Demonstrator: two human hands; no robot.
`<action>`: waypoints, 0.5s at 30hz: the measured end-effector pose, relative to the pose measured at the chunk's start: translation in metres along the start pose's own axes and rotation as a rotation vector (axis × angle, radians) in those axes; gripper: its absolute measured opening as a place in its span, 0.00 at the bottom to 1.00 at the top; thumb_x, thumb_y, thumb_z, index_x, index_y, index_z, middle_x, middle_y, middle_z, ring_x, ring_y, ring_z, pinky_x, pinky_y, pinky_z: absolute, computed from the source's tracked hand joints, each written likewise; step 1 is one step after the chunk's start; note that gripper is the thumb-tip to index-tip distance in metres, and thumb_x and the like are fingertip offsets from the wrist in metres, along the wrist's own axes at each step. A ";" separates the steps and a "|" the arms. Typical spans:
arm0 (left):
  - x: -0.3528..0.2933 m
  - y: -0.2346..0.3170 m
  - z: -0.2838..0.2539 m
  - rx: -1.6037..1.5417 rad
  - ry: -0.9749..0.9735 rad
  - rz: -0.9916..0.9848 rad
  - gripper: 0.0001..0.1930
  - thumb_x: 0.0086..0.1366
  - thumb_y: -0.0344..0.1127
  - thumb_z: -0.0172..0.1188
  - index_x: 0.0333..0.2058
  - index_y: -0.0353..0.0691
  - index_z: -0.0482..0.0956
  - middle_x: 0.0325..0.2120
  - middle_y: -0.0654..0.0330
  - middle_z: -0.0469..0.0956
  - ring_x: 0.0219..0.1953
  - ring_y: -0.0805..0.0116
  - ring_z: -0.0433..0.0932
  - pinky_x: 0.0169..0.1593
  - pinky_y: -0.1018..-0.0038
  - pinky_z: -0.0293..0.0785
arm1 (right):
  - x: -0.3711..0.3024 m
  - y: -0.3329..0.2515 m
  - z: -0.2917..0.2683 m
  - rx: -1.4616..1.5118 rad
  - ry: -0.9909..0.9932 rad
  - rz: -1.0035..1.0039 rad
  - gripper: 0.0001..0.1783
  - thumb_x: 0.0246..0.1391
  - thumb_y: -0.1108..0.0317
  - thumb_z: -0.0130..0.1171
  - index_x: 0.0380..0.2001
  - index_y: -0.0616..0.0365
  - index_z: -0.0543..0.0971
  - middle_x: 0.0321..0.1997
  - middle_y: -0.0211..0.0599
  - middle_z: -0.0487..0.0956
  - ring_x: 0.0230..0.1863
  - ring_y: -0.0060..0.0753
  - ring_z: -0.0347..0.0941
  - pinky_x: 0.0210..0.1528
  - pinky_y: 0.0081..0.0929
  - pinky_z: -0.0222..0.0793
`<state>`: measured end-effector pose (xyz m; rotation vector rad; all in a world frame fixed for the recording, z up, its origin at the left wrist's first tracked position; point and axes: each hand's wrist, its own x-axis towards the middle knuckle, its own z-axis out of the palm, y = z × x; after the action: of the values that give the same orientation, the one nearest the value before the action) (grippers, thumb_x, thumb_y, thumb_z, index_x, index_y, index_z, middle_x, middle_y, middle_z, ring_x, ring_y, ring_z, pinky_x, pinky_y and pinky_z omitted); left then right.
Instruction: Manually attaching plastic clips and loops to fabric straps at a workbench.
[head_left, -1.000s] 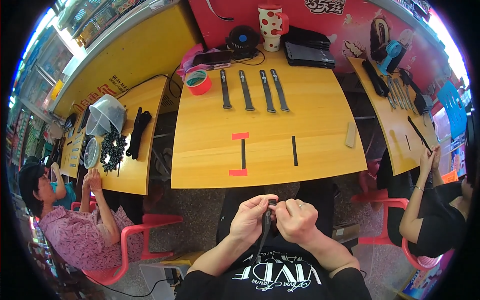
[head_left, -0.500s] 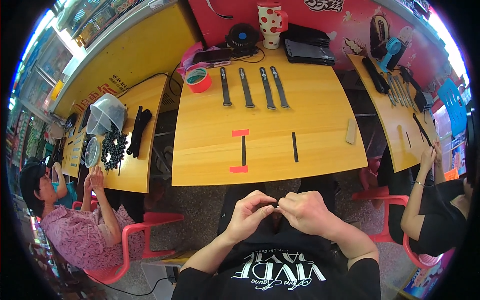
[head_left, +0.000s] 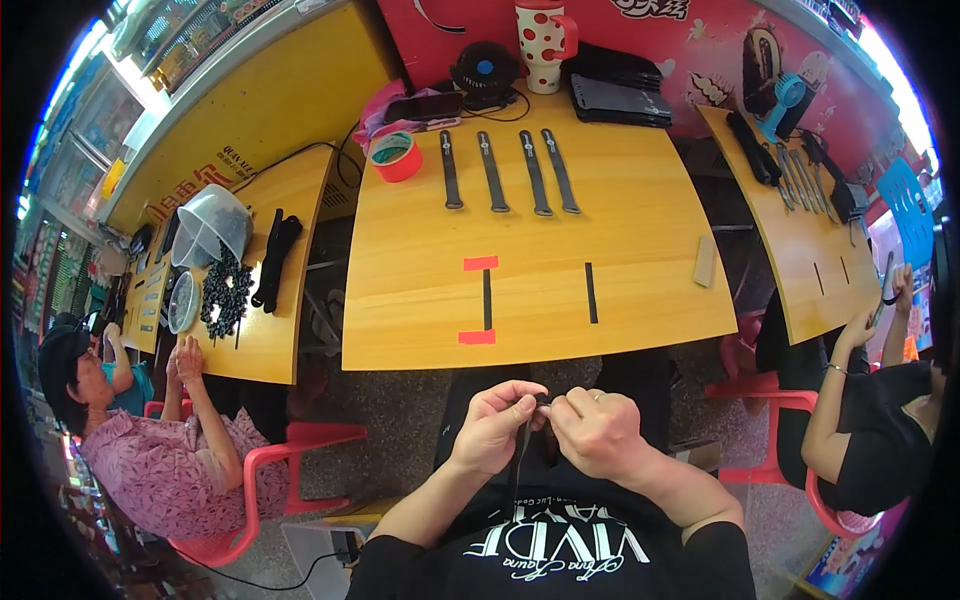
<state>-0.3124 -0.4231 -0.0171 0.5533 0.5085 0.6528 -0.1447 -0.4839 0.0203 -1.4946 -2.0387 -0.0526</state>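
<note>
Over my lap, just off the table's near edge, my left hand (head_left: 495, 425) is closed in a pinch on a thin dark strap (head_left: 519, 455), whose loose end hangs below the fingers. My right hand (head_left: 602, 425) is closed too, its fingertips meeting the left ones at the strap's upper end. What lies between the fingertips is mostly hidden. On the table (head_left: 420, 230) ahead are a black strip (head_left: 488, 300) between two pieces of red tape (head_left: 477, 338) and another black strip (head_left: 591, 293) to its right. Several dark straps with rounded ends (head_left: 490, 172) lie further back.
A red tape roll (head_left: 396, 158), a black fan (head_left: 485, 75), a spotted tumbler (head_left: 543, 45) and a stack of black pouches (head_left: 620, 95) stand along the back. A beige piece (head_left: 703, 262) lies at right. Co-workers sit at side tables, the left one with black parts (head_left: 228, 295).
A strap end now hangs below my left hand. My right hand has turned slightly, its fingers more in view. The co-worker at right has lifted a long dark thing off the table.
</note>
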 end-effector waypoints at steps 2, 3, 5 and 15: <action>-0.001 -0.004 0.000 0.000 0.027 0.023 0.10 0.68 0.31 0.57 0.45 0.32 0.77 0.33 0.60 0.80 0.34 0.74 0.76 0.42 0.78 0.72 | -0.002 -0.005 0.004 -0.072 0.025 -0.020 0.09 0.49 0.66 0.59 0.19 0.53 0.72 0.18 0.30 0.67 0.15 0.26 0.67 0.16 0.24 0.59; -0.001 -0.007 0.000 0.000 0.052 0.045 0.10 0.68 0.31 0.57 0.45 0.33 0.77 0.33 0.60 0.80 0.35 0.74 0.76 0.42 0.78 0.72 | -0.004 -0.008 0.008 -0.177 0.070 -0.046 0.09 0.49 0.66 0.59 0.20 0.54 0.72 0.17 0.29 0.66 0.15 0.25 0.66 0.15 0.23 0.58; -0.003 -0.015 -0.005 -0.032 0.081 0.041 0.10 0.68 0.32 0.56 0.45 0.33 0.77 0.33 0.60 0.80 0.35 0.74 0.77 0.42 0.78 0.72 | -0.011 -0.010 0.020 -0.306 0.147 -0.081 0.07 0.48 0.68 0.58 0.21 0.57 0.73 0.16 0.28 0.63 0.15 0.22 0.63 0.15 0.20 0.55; 0.001 -0.008 -0.004 -0.089 0.050 -0.068 0.12 0.69 0.34 0.55 0.46 0.34 0.77 0.36 0.59 0.80 0.37 0.71 0.79 0.44 0.75 0.75 | -0.001 0.010 0.009 0.085 0.005 0.017 0.09 0.47 0.64 0.64 0.22 0.53 0.74 0.20 0.31 0.69 0.18 0.30 0.71 0.17 0.27 0.62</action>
<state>-0.3112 -0.4266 -0.0253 0.4349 0.5401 0.6230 -0.1395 -0.4780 0.0096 -1.4581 -1.9984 0.0369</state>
